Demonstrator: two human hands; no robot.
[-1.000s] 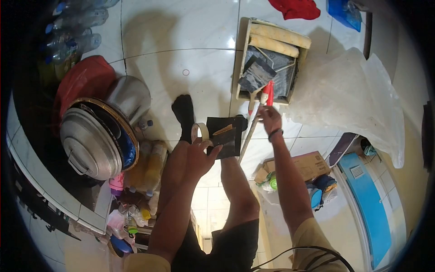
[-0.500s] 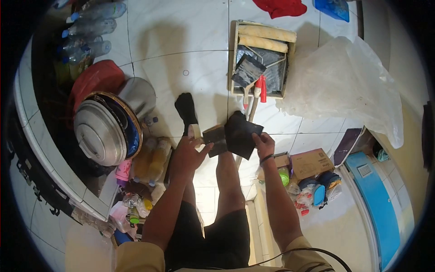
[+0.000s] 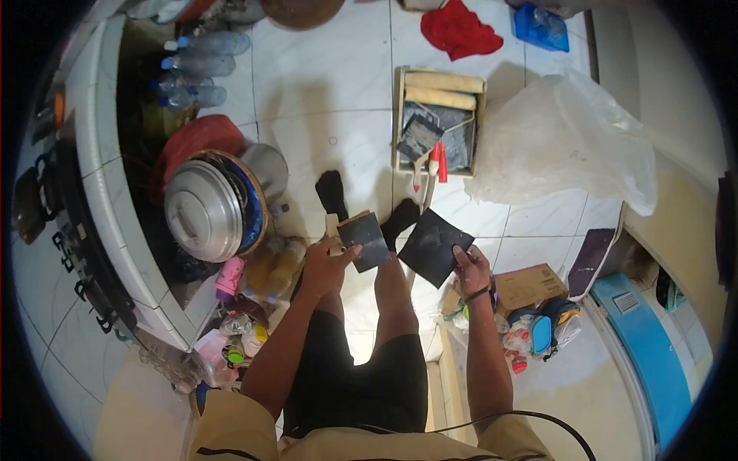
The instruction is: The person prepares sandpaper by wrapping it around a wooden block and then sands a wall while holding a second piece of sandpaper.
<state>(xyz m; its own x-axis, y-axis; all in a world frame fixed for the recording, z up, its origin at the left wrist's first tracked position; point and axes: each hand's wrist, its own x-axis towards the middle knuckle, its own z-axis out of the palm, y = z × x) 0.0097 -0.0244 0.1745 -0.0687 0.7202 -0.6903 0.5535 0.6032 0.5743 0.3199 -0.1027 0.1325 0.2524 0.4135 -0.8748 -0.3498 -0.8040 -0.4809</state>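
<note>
The left hand [image 3: 327, 261] is closed around a small rectangular block wrapped in dark, gritty sheet [image 3: 366, 240], with a pale roll of tape [image 3: 332, 225] just beside the block at the thumb side. The right hand [image 3: 471, 265] pinches one corner of a flat, square dark abrasive sheet [image 3: 434, 246], which hangs tilted like a diamond just right of the block; the two pieces are near each other but apart. Beneath the block stand two feet in black socks [image 3: 332, 192] on glossy white floor tiles [image 3: 338, 92].

Beyond the block, farther from the person, lies a rectangular paint tray [image 3: 401, 115] holding two fuzzy cream roller sleeves [image 3: 442, 88], a flat brush and a red-handled tool [image 3: 438, 160]. Right of the tray sits a crumpled, translucent plastic sheet [image 3: 561, 138]; past the tray lies a red cloth [image 3: 459, 31]. Left of the block, a round metal lid [image 3: 204, 211] rests on stacked basins, with plastic bottles [image 3: 192, 65] behind them. Right of the block, near the right wrist, is a cardboard box [image 3: 530, 284].
</note>
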